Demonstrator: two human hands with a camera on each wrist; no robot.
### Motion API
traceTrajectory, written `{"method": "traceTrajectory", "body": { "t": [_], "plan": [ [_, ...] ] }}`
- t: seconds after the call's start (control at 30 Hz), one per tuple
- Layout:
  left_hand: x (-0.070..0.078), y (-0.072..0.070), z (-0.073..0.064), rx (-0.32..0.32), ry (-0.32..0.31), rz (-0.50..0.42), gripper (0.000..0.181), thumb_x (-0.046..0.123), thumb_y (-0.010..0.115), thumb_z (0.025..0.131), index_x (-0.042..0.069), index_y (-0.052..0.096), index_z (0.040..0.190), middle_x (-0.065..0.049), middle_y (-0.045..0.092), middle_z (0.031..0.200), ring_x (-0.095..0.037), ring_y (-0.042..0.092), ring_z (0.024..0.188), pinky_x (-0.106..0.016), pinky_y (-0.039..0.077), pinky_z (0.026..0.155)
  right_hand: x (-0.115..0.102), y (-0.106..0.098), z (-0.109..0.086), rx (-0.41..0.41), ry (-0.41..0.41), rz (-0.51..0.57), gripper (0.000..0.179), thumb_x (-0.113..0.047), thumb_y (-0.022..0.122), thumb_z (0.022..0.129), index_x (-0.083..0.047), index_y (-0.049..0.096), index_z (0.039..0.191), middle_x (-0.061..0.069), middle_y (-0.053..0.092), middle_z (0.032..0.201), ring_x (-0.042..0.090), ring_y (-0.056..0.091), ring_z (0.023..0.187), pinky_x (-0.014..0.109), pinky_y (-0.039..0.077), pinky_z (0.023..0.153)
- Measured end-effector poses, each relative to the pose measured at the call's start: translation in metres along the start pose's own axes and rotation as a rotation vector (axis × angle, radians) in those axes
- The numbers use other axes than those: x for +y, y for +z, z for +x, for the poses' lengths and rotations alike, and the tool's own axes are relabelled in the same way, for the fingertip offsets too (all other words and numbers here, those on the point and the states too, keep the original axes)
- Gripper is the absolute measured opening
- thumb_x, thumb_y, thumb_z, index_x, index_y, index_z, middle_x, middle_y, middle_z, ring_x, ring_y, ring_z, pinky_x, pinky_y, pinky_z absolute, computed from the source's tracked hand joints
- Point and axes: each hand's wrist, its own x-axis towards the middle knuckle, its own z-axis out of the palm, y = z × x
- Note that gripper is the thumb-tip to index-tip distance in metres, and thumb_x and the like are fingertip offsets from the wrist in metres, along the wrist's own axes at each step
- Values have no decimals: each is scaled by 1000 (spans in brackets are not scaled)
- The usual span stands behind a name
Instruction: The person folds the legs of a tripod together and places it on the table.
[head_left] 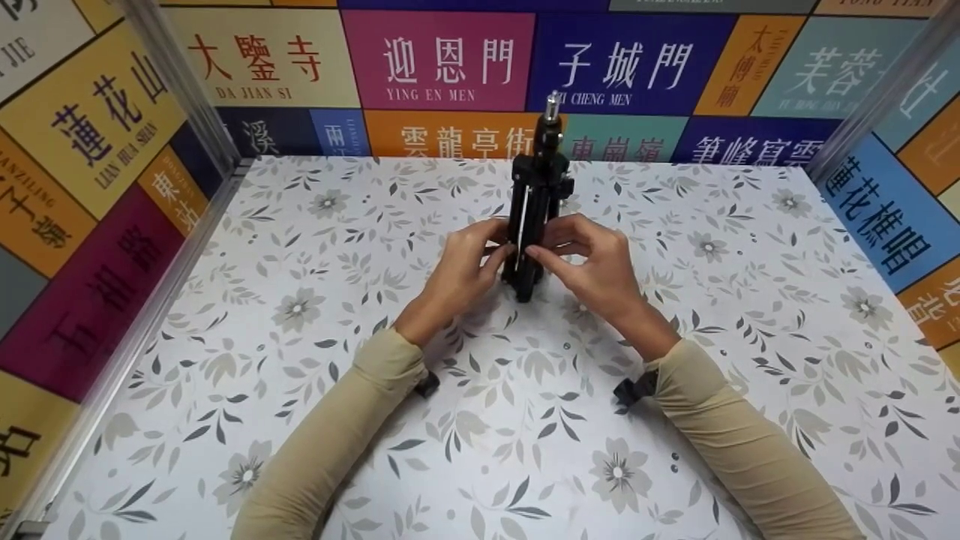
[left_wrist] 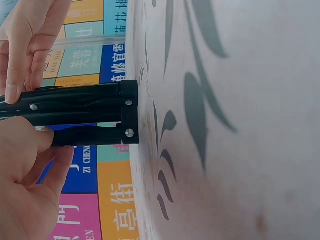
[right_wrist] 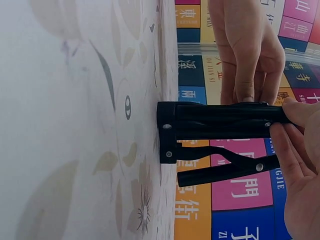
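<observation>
A black light stand [head_left: 529, 217] with a silver metal tip stands upright on the table, its legs folded down close to the central column. My left hand [head_left: 469, 262] pinches a leg on the left side with thumb and fingers, low on the stand. From the other side, my right hand [head_left: 596, 259] holds a leg between thumb and fingers at about the same height. In the right wrist view, one leg end [right_wrist: 192, 177] slants a little out from the column. Riveted braces join a bottom collar [left_wrist: 130, 112], which sits right at the tabletop.
A white tablecloth with grey flowers and leaves [head_left: 300, 307] covers the table. Panels with coloured blocks and large characters [head_left: 442, 60] rise behind it and on both sides. Clear edging [head_left: 187, 217] runs along the left side. Dark wrist straps show at both sleeve cuffs [head_left: 386, 360].
</observation>
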Motion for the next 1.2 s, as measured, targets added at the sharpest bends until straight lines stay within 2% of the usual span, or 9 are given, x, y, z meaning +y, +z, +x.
{"method": "traceTrajectory", "body": {
  "t": [0.1, 0.23, 0.33, 0.53, 0.7, 0.83, 0.97, 1.2],
  "plan": [
    [0, 0, 0, -7, -19, -18, 27, 2, 67, 106, 4, 72, 132, -10, 78, 129, -21, 76, 116, -34, 66, 102, 2, -2, 0, -12, 5, 1, 27, -12, 90, 90, -2, 76, 111, 8, 82, 98, 19, 79, 89, 25, 69, 79],
    [0, -2, 1, -10, -50, -57, 31, 3, 69, 104, 5, 71, 135, -9, 77, 130, -18, 76, 116, -24, 64, 100, 3, -5, 0, -39, 37, 11, 29, -15, 90, 90, -4, 76, 114, 8, 82, 100, 17, 79, 92, 26, 69, 80],
    [0, -5, 1, 17, -52, -94, 36, 2, 72, 102, 3, 69, 137, -11, 76, 128, -20, 76, 113, -21, 64, 97, 4, -10, 2, -51, 49, 22, 32, -16, 90, 90, -4, 76, 116, 8, 82, 103, 16, 79, 95, 27, 69, 82],
    [3, -12, 3, 126, -7, -167, 33, 5, 80, 97, -1, 69, 128, -17, 74, 116, -25, 76, 104, -25, 67, 92, 8, -21, 6, 11, 50, 4, 25, -15, 85, 96, -1, 77, 115, 10, 81, 105, 11, 79, 95, 23, 67, 80],
    [7, -13, 3, 170, 58, -181, 23, 12, 81, 98, -1, 71, 115, -13, 75, 106, -18, 75, 95, -25, 68, 86, 19, -27, 7, 62, 82, -13, 22, -13, 80, 99, 1, 76, 115, 12, 80, 109, 10, 78, 98, 19, 65, 81],
    [10, -11, 2, 145, 106, -211, 24, 21, 80, 100, 1, 72, 113, -9, 76, 102, -15, 76, 93, -27, 69, 83, 25, -28, 6, 42, 108, -32, 23, -12, 78, 101, 1, 75, 121, 12, 79, 117, 15, 78, 105, 20, 66, 83],
    [13, -9, 1, 100, 113, -241, 30, 27, 84, 98, 4, 73, 115, -7, 77, 101, -16, 76, 93, -26, 69, 83, 30, -27, 5, 10, 118, -41, 27, -14, 77, 102, -7, 76, 129, 6, 79, 125, 18, 78, 113, 22, 67, 87],
    [15, -2, 1, 63, 102, -257, 30, 20, 88, 93, 5, 73, 114, -6, 79, 102, -15, 78, 92, -26, 69, 83, 30, -25, 4, -29, 113, -23, 33, -15, 76, 103, -19, 75, 136, 1, 78, 131, 17, 76, 119, 24, 67, 90]
  ]
}}
